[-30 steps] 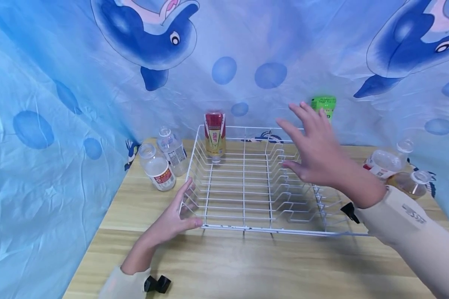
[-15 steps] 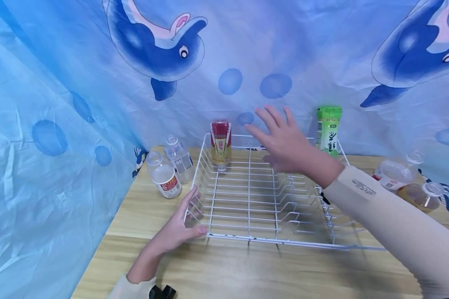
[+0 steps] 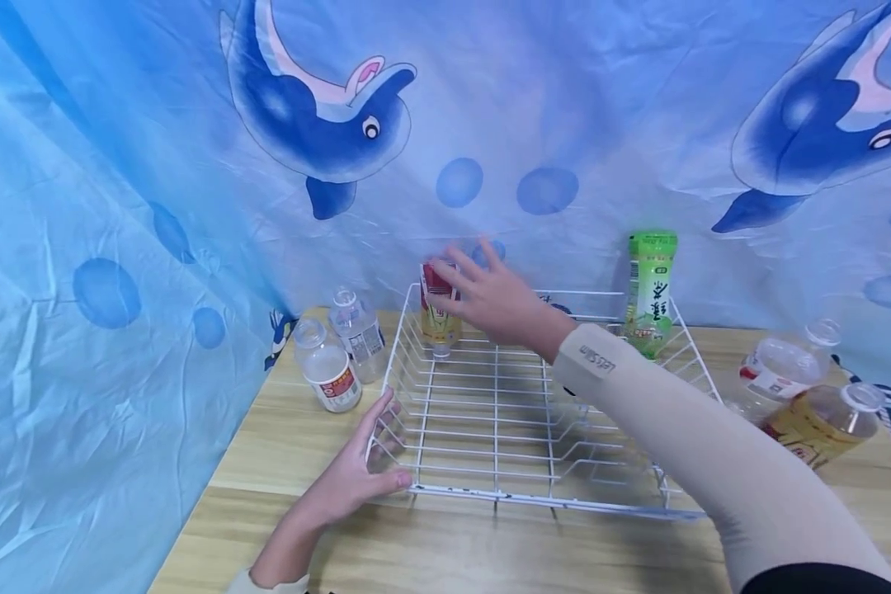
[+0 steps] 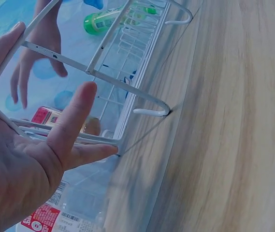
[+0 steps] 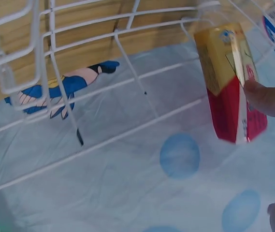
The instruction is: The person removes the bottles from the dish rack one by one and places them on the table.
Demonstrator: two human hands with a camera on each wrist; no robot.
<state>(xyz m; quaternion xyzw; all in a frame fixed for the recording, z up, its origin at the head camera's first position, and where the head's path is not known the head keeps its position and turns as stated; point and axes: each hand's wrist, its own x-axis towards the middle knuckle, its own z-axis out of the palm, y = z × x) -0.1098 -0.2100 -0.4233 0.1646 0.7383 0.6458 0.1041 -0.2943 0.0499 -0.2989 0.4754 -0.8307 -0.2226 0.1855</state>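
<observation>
A white wire dish rack (image 3: 496, 497) stands on the wooden table. At its front left corner my left hand (image 3: 345, 478) holds the frame, thumb by the front rail and fingers at the left side. A red and yellow bottle (image 3: 440, 332) stands upside down in the back left of the rack. My right hand (image 3: 508, 312) reaches across to it with fingers spread. In the right wrist view the thumb overlaps the side of that bottle (image 5: 229, 82); whether it touches, I cannot tell. A green bottle (image 3: 649, 289) stands upside down at the rack's back right.
Two clear bottles, one with a red label (image 3: 334, 384) and one behind it (image 3: 362, 338), stand left of the rack. At the right are another clear bottle (image 3: 780, 371) and a yellow-labelled bottle (image 3: 824, 429). A blue dolphin-print sheet (image 3: 549, 107) hangs behind the table.
My right hand has moved left across the rack, from near the green bottle to the red and yellow bottle. My left hand has stayed at the rack's corner. The head view has shifted slightly.
</observation>
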